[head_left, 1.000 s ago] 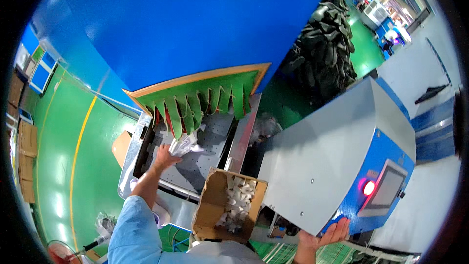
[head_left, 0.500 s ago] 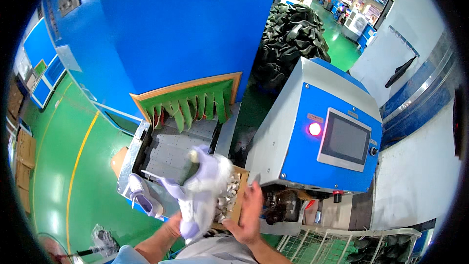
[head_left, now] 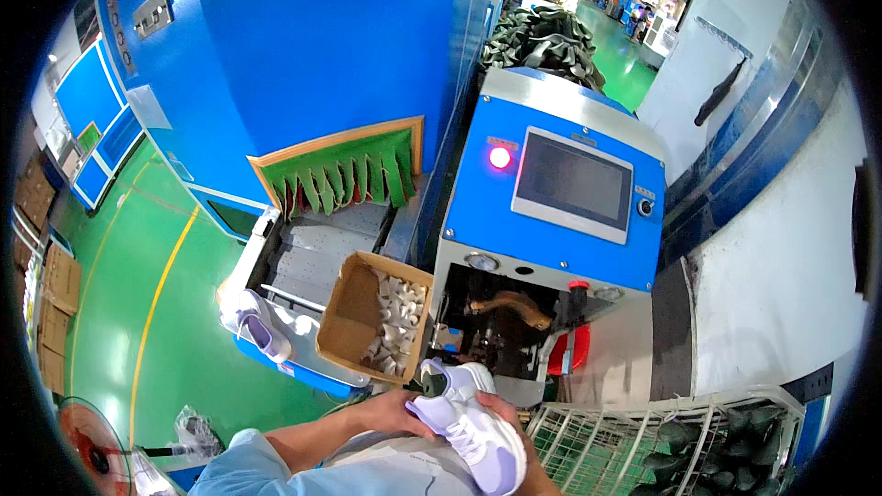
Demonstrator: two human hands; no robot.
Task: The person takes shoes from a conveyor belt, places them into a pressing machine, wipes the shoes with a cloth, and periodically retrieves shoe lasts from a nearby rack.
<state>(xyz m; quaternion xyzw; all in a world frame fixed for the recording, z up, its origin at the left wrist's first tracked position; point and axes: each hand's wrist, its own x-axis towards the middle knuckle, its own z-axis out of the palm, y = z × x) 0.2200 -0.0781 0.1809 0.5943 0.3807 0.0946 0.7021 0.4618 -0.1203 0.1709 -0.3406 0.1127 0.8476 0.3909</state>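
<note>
Both hands are clamped on the shoe (head_left: 470, 434), left hand (head_left: 395, 411) at its collar and right hand (head_left: 505, 411) along the sole side, though I can't make out every finger because the shoe covers some. I have it low in front of the body, toe pointing down and to the right with the laces facing up; I judge that the two-sided hold keeps the soft upper from twisting. Something dark shows inside the collar, but I can't tell what. The other shoe (head_left: 264, 329) sits at my left on the metal ledge (head_left: 317, 349), just in front of the belt (head_left: 326, 239), probably parked there to leave both hands for one shoe. Between that ledge and the machine (head_left: 467, 197) I see a cardboard box (head_left: 342, 310) of small white pieces (head_left: 397, 312), likely placed there for easy reach. Green strips (head_left: 349, 179) hang over the belt's cabinet doorway, presumably as a curtain. A wire rack (head_left: 588, 448) stands at my right.
</note>
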